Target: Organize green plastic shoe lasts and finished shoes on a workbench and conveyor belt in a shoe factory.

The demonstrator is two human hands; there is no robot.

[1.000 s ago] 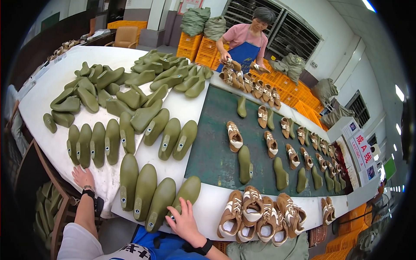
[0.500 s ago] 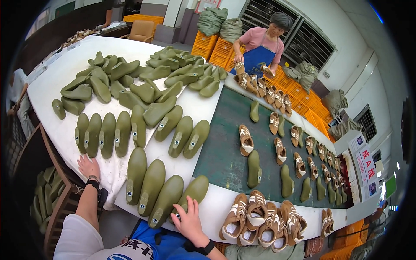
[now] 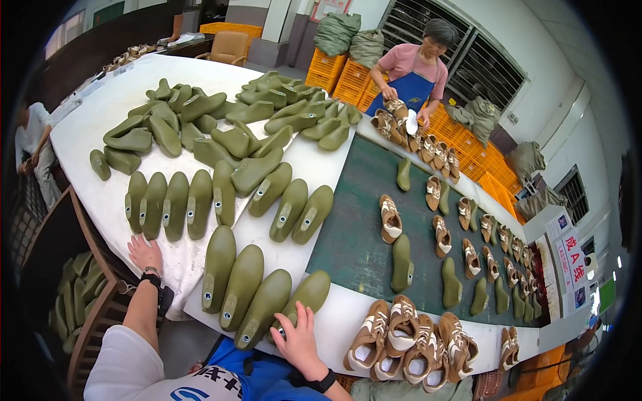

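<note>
My left hand (image 3: 145, 254) lies flat with spread fingers on the white cloth-covered table edge. Just beyond its fingertips stands a row of olive-green shoe lasts (image 3: 175, 206). At the table's near edge, my right hand (image 3: 297, 339) rests its spread fingers against the near end of a green shoe last (image 3: 309, 292), the rightmost in the front row. That hand partly hides the last's near end. Three more lasts sit to its left, including a large one (image 3: 263, 309) close by my thumb.
A pile of loose lasts (image 3: 167, 134) covers the far left table. On the green conveyor (image 3: 354, 234) lie brown sneakers and lasts in rows. Several brown sneakers (image 3: 401, 334) stand near right. Across the belt, a person (image 3: 421, 73) handles sneakers. A wooden rack (image 3: 100, 314) holds lasts at lower left.
The view has shifted slightly, so the table appears a little further right. My hands keep their places by the lasts. The person across the belt has brought the sneakers in their hands closer together.
</note>
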